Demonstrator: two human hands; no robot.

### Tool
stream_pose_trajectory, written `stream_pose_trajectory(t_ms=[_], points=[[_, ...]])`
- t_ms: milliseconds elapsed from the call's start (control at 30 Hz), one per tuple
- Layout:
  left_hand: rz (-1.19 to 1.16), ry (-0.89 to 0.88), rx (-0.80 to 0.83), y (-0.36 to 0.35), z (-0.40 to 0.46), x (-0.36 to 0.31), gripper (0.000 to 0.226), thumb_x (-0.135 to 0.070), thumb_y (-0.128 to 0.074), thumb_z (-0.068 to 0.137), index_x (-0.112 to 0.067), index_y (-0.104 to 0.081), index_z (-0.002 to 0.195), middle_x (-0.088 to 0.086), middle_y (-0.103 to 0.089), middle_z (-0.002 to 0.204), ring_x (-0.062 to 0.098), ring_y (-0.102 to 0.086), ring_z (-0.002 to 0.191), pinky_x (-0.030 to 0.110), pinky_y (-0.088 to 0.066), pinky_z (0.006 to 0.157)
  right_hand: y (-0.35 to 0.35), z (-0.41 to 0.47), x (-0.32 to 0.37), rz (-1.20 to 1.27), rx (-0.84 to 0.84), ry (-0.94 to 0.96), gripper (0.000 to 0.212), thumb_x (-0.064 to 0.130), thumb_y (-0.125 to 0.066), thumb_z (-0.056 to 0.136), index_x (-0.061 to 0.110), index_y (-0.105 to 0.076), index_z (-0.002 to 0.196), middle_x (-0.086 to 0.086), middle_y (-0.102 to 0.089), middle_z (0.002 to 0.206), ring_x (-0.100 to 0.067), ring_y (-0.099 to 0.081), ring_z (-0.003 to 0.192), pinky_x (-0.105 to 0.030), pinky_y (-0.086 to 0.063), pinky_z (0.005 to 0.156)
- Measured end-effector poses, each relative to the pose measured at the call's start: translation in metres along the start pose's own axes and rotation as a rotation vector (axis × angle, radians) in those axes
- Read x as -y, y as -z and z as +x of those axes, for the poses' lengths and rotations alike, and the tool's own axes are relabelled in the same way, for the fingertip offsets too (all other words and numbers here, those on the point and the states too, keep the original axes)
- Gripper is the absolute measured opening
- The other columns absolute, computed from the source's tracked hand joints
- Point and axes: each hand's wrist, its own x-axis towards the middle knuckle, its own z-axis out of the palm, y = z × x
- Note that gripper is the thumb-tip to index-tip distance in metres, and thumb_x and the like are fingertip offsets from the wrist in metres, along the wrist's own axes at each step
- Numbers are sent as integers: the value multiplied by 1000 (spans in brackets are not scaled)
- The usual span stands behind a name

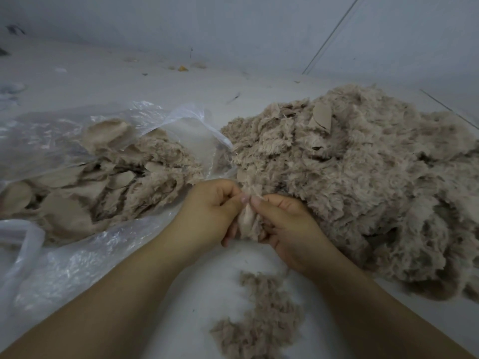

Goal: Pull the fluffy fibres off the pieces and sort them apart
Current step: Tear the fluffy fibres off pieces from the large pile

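Observation:
Both my hands hold one beige furry piece [248, 221] between them, just in front of the big pile. My left hand [212, 208] pinches its top edge with thumb and forefinger. My right hand [282, 224] grips the piece from the right, thumb tip meeting the left thumb. A large heap of fluffy beige pieces [363, 182] lies to the right. Further beige pieces [108, 182], many showing smooth backing, lie on a clear plastic bag [64, 141] at the left. A small pile of loose fluff [261, 314] lies on the floor between my forearms.
The pale floor [207, 294] carries everything. A wall [233, 27] rises at the back, with small bits of debris [182, 68] near its foot. A white bag edge [23, 239] curls at the far left.

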Motion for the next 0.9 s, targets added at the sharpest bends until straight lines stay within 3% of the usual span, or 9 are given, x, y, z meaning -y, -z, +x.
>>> stream_pose_trajectory(t_ms=[133,233,300,400,500,633,700,800,900], points=[[-206,94,140,0,-1,-2,39,-16,-50,100,-13,-64,64,14,-50,43,22,-42,31,20,-31,36,-5,-1,4,64,-41,-37,41,20,-43,102,-15,-61,92,-37,-62,86,-42,-60,80,-58,-48,81],[-253,124,71,0,1,0,42,-8,-49,96,-11,-60,56,17,-47,41,23,-40,29,20,-30,35,-3,2,3,107,-151,-40,44,14,-42,102,6,-51,59,-8,-48,52,-18,-47,48,-31,-43,55],[-249,126,48,2,2,1,40,-5,-47,95,-7,-58,57,17,-47,40,23,-39,28,20,-29,35,-2,4,3,146,-153,-39,41,21,-44,101,9,-42,62,2,-37,46,-9,-35,40,-25,-35,47],[-179,104,74,1,2,3,36,-15,-50,99,7,-56,71,17,-50,43,22,-39,30,20,-29,37,-4,-1,5,34,-77,16,45,37,-58,90,-7,-57,80,-23,-57,63,-27,-56,60,-38,-47,62],[-170,98,79,1,2,2,35,-16,-50,100,-2,-59,70,13,-48,42,20,-36,30,19,-27,37,-5,-2,4,-18,-60,6,39,19,-55,95,-19,-57,105,-46,-58,95,-42,-57,86,-56,-46,79],[-318,94,-57,3,8,4,31,-6,-48,98,-2,-61,70,11,-43,41,17,-30,29,17,-22,36,-4,2,4,149,-127,-41,27,12,-43,101,-4,-60,89,-4,-55,52,-8,-50,46,-19,-41,47],[-474,6,-234,11,12,1,24,1,-44,95,6,-59,77,17,-52,49,22,-41,32,19,-29,35,-2,4,3,201,-188,-55,29,13,-44,101,5,-56,76,2,-30,49,-4,-29,40,-17,-37,44],[-705,-145,-441,25,17,-3,17,-6,-43,102,4,-52,112,17,-70,93,26,-70,66,29,-53,51,-4,4,4,234,-205,-70,36,14,-47,101,9,-58,67,2,-23,52,-6,-22,43,-18,-37,45],[-410,-23,-415,20,16,3,17,-4,-54,97,-8,-52,114,18,-65,97,21,-67,56,28,-51,46,-5,4,6,247,-192,-90,34,15,-48,100,9,-57,68,2,-26,52,-5,-24,41,-18,-37,46]])
